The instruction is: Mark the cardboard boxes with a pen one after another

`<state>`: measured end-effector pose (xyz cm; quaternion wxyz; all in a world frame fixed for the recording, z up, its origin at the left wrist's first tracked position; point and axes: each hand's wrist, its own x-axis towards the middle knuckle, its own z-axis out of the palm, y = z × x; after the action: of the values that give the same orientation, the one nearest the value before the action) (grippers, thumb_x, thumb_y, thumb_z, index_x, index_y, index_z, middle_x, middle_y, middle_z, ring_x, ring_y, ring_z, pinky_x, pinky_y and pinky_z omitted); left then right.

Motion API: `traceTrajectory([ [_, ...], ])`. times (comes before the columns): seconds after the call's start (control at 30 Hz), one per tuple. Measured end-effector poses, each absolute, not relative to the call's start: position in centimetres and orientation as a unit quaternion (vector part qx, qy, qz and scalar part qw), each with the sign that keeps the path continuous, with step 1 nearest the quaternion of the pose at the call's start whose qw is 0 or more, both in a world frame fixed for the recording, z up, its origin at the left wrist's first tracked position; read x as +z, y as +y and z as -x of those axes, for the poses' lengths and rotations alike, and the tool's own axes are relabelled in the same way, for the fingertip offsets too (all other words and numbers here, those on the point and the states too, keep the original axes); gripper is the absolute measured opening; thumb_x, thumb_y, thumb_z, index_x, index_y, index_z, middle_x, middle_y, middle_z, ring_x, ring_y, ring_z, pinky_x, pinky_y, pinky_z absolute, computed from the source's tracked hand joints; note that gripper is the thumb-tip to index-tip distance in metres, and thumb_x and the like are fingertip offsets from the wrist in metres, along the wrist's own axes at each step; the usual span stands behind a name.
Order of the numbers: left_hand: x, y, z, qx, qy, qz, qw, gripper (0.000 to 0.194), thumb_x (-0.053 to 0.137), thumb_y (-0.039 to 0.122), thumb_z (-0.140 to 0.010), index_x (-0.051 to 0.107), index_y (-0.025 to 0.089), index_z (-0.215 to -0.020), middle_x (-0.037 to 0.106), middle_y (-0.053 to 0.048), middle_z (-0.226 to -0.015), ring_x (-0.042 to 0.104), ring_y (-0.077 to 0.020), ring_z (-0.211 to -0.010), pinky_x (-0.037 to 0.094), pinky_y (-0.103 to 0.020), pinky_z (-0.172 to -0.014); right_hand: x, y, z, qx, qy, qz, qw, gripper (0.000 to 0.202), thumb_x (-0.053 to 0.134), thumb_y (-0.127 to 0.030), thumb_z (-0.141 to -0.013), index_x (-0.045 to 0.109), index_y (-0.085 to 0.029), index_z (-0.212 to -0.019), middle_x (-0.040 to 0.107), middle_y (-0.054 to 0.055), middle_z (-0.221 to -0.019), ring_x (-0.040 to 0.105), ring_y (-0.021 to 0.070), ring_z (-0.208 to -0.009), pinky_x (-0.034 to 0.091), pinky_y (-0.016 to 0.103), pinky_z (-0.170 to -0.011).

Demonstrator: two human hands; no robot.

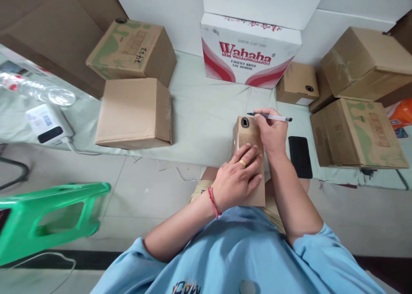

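One left hand (238, 173), fingers slightly apart, is seemingly steadying the carton (248, 135); at its one o'clock, the right hand (273, 131) is clamping a pen (279, 117) between its fingers.

A box (249, 135) lies under my left hand (236, 176) at the tabletop's (199, 113) near edge, my right hand (273, 133) and its pen (280, 117) along its right side. Right of them sits a smartphone (300, 156), then a carton (357, 133). The Wahaha water carton (251, 53) stands behind, a small carton (298, 86) at its right. Leftward, one plain carton (128, 111) stands before a numbered one (128, 49); a stool (61, 216) is on the floor (148, 182).
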<state>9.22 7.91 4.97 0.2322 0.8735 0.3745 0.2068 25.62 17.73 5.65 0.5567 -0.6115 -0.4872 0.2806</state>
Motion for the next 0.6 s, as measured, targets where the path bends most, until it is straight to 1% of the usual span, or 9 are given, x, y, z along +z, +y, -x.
traceTrajectory([
  [0.07, 5.1, 7.9, -9.2, 0.206, 0.372, -0.873, 0.238, 0.049, 0.054, 0.038, -0.109, 0.061, 0.019, -0.154, 0.052, -0.012, -0.171, 0.038, -0.0315, -0.166, 0.057, -0.049, -0.123, 5.9, 17.5, -25.3, 0.259, -0.503, 0.628, 0.534, 0.015, 0.066, -0.034, -0.087, 0.075, -0.022, -0.09, 0.062, -0.005, -0.067, 0.05, 0.0118, -0.059, 0.041, 0.026, -0.059],
  [0.13, 5.1, 8.0, -9.2, 0.205, 0.371, -0.872, 0.245, 0.05, 0.055, 0.038, -0.108, 0.06, 0.02, -0.154, 0.052, -0.011, -0.171, 0.037, -0.0312, -0.166, 0.056, -0.05, -0.123, 6.1, 17.3, -24.9, 0.236, -0.518, 0.641, 0.515, 0.016, 0.064, -0.033, -0.087, 0.075, -0.022, -0.09, 0.059, -0.006, -0.063, 0.047, 0.0119, -0.056, 0.04, 0.026, -0.058],
  [0.43, 5.0, 8.0, -9.3, 0.212, 0.373, -0.871, 0.238, 0.051, 0.055, 0.039, -0.109, 0.061, 0.017, -0.154, 0.053, -0.014, -0.17, 0.039, -0.0329, -0.165, 0.055, -0.052, -0.124, 6.0, 17.2, -24.6, 0.21, -0.539, 0.646, 0.499, 0.015, 0.062, -0.031, -0.085, 0.074, -0.022, -0.088, 0.061, -0.006, -0.065, 0.046, 0.0109, -0.054, 0.041, 0.027, -0.059],
  [0.53, 5.1, 8.0, -9.3, 0.213, 0.372, -0.872, 0.237, 0.052, 0.055, 0.039, -0.109, 0.06, 0.017, -0.155, 0.053, -0.013, -0.17, 0.04, -0.0322, -0.165, 0.056, -0.051, -0.123, 5.9, 17.2, -24.5, 0.198, -0.526, 0.649, 0.513, 0.014, 0.061, -0.029, -0.083, 0.073, -0.021, -0.085, 0.058, -0.007, -0.061, 0.046, 0.0111, -0.053, 0.041, 0.026, -0.058],
  [0.6, 5.1, 8.0, -9.2, 0.216, 0.372, -0.871, 0.237, 0.052, 0.055, 0.038, -0.109, 0.06, 0.017, -0.156, 0.054, -0.013, -0.17, 0.04, -0.0322, -0.165, 0.057, -0.051, -0.122, 6.0, 17.2, -24.4, 0.189, -0.52, 0.645, 0.527, 0.013, 0.061, -0.028, -0.081, 0.071, -0.021, -0.082, 0.058, -0.006, -0.061, 0.046, 0.0113, -0.053, 0.039, 0.026, -0.056],
])
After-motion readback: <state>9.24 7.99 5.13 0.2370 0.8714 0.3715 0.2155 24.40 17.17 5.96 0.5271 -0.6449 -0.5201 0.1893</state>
